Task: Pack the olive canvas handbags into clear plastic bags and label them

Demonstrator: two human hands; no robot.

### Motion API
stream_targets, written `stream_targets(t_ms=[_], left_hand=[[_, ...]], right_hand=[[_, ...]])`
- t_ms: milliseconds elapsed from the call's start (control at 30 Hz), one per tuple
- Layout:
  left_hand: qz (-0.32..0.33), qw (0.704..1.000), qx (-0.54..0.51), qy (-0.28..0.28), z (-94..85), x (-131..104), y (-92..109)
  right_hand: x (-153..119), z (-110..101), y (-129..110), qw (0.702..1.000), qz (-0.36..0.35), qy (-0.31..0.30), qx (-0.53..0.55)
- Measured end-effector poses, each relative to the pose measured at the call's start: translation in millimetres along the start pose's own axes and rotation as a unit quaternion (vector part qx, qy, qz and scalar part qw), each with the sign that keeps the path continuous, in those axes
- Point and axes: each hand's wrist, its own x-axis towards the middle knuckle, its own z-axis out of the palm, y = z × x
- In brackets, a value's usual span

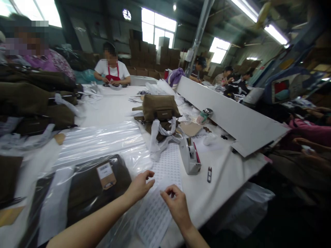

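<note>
My left hand point(141, 185) hovers at the edge of a clear plastic bag, its thumb and fingers curved and apart with nothing seen between them. My right hand point(178, 204) is just to its right, over a white sheet of small printed labels point(169, 165). Thumb and forefinger of that hand come together in a pinch; whatever is in it is too small to make out. Under my left forearm lies a dark olive bag point(85, 193) inside the clear plastic, with a brown and white tag point(106, 175) on top. A tape dispenser point(191, 160) stands beyond my right hand.
Thread snips point(209, 174) lie right of the dispenser. An olive bag with wrapped straps point(161, 108) sits ahead, flat plastic bags point(103, 143) to its left. Olive bags point(28, 100) are piled at left. A white board point(222, 110) borders the right side. Several co-workers sit beyond.
</note>
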Motion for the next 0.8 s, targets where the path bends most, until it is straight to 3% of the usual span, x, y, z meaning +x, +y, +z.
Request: stream_targets(t_ms=[67, 167, 267, 367, 500, 600, 700, 800], left_hand=[[0.063, 0.997, 0.02, 0.028, -27.5, -30.8, 4.8], [0.177, 0.978, 0.088, 0.068, -64.8, -91.8, -4.6], [0.239, 0.941, 0.171, 0.168, -95.3, -147.9, -37.2], [0.218, 0.897, 0.241, 0.299, -124.5, -185.6, -80.3], [0.168, 0.861, 0.266, 0.399, -158.8, -209.1, -125.7], [0.157, 0.851, 0.254, 0.432, -177.2, -213.9, -146.6], [0.152, 0.838, 0.241, 0.466, -192.0, -210.8, -162.4], [0.149, 0.832, 0.233, 0.481, -206.1, -201.8, -174.6]], right_hand=[[7.6, 5.9, -15.4, 0.989, 0.073, -0.037, 0.124], [21.2, 33.8, -47.4, 0.96, 0.114, -0.115, 0.227], [30.2, 85.2, -92.6, 0.93, 0.129, -0.231, 0.256], [33.7, 154.5, -143.5, 0.898, 0.133, -0.342, 0.244], [38.2, 250.6, -194.3, 0.885, 0.156, -0.409, 0.159], [43.7, 300.8, -209.5, 0.885, 0.185, -0.415, 0.098], [49.1, 323.9, -210.9, 0.883, 0.222, -0.41, 0.044], [52.9, 330.1, -208.5, 0.878, 0.244, -0.411, 0.004]])
